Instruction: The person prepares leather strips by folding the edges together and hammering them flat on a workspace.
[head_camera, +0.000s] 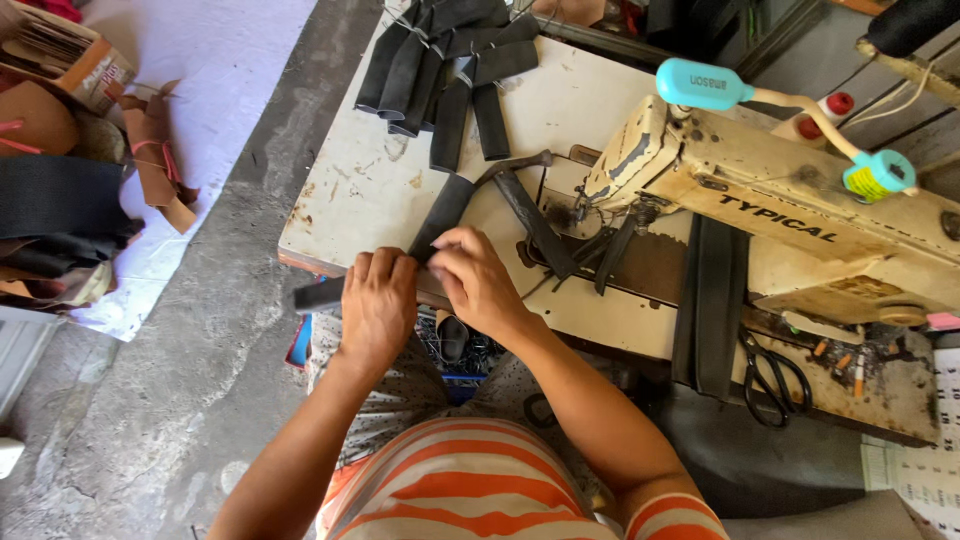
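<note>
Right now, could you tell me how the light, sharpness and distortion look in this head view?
Head view: even daylight, with soft shadows only; the table top and the pale sheet on the floor look washed out. The hands and the black strip they press are sharp, with no motion blur. The wide lens bends the table edges and the machine toward the frame's rim.

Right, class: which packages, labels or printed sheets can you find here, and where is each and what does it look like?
Cardboard box: top left on the floor, brown with an orange and white side.
Label: yellow sticker on a teal holder above the sewing machine.
Printed sheet: bottom right, white with a grid.
</note>
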